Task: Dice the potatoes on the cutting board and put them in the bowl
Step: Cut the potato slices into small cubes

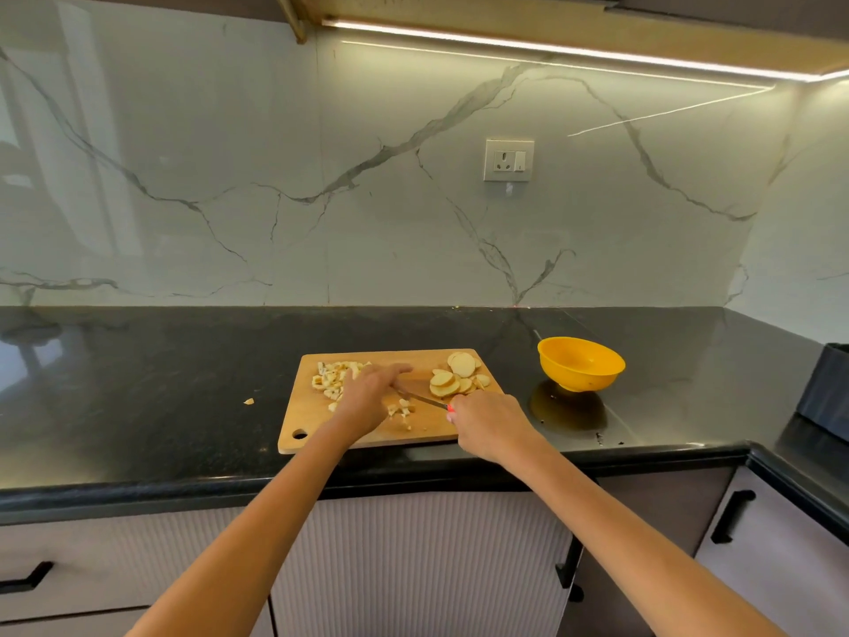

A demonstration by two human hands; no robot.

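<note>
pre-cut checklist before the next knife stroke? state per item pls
1. Right hand grips knife: ok.
2. Left hand fingers clear of the blade: cannot tell, they lie right at it.
3. Cutting board fully on the counter: ok.
4. Potato slices left to dice: ok, pile at the board's far right.
5. Yellow bowl in reach, upright: ok, looks empty.
6. Stray piece off the board: not ok.

Lower centre of the frame, the knife's handle [450, 408] is hidden inside the right hand [487, 427], and part of the diced potato [331, 377] is covered by the left hand [367, 397]. A dark container [827, 390] is cut off at the right edge.
</note>
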